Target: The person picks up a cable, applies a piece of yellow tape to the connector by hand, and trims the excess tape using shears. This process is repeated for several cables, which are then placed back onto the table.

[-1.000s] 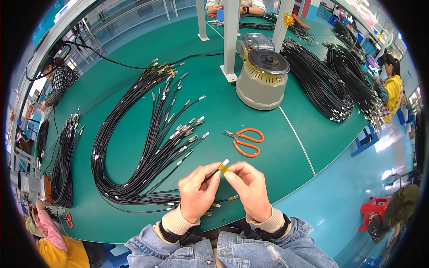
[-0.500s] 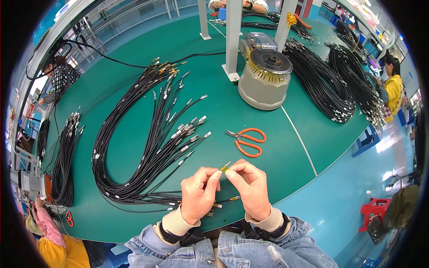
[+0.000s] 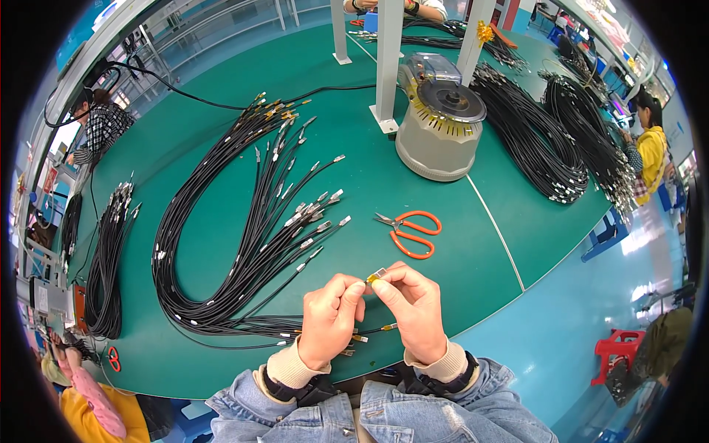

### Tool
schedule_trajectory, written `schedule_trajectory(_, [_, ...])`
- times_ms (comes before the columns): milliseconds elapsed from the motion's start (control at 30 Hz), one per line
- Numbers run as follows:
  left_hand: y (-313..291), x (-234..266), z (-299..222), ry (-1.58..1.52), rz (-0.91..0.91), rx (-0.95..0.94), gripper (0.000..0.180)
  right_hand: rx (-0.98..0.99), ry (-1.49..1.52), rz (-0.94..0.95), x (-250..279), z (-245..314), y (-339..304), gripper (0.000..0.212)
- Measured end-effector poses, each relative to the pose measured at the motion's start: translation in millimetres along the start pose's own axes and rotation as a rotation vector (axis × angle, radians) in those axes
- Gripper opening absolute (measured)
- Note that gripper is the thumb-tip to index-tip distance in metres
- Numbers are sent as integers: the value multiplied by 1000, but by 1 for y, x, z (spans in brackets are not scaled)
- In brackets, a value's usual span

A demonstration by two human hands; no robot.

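Near the table's front edge, my left hand [image 3: 329, 316] and my right hand [image 3: 417, 308] meet, thumbs and fingertips pinched together. Between them is a small metal cable connector [image 3: 378, 275] with a bit of yellow tape or film at its base. The right thumb and fingers grip it, while the left fingertips pinch right beside it; the rest of its cable is hidden by my hands. Left of my hands lies a large curved bundle of black cables [image 3: 177, 221] with metal-tipped ends. Orange-handled scissors [image 3: 417, 235] rest beyond my right hand, blades slightly apart.
A round grey tape dispenser [image 3: 441, 122] stands beside a white post [image 3: 388, 66]. More black cable bundles [image 3: 528, 136] lie at the far right, and another bundle [image 3: 109, 266] at the left. A red stool [image 3: 617, 353] is on the floor. Co-workers sit around the green table [image 3: 473, 273].
The connector has turned between my fingertips, so a broader metal face shows now. My hands have stayed almost in place.
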State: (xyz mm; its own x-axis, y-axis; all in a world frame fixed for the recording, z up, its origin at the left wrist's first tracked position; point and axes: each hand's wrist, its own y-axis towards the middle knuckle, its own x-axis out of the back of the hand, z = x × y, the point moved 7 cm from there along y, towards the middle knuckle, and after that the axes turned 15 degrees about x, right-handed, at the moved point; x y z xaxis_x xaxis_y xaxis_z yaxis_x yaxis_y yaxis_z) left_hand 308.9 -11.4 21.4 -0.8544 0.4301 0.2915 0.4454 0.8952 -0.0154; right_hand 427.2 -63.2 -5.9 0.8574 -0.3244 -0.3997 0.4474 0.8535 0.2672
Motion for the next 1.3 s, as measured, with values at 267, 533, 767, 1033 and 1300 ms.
schedule_trajectory(267, [4, -2, 25, -392, 432, 432, 27, 122, -98, 74, -6, -1, 7, 4])
schedule_trajectory(533, [2, 1, 40, -544, 659, 532, 33, 4, 131, 200, -20, -22, 11, 15])
schedule_trajectory(767, [2, 5, 43, -485, 523, 494, 30, -49, -23, 109, -12, -14, 12, 12])
schedule_trajectory(1033, [-6, -3, 34, -523, 525, 463, 24, 48, -72, 203, -15, -2, 8, 11])
schedule_trajectory(1300, [-14, 6, 47, -403, 540, 479, 20, 49, -101, 226, -28, -8, -7, 9])
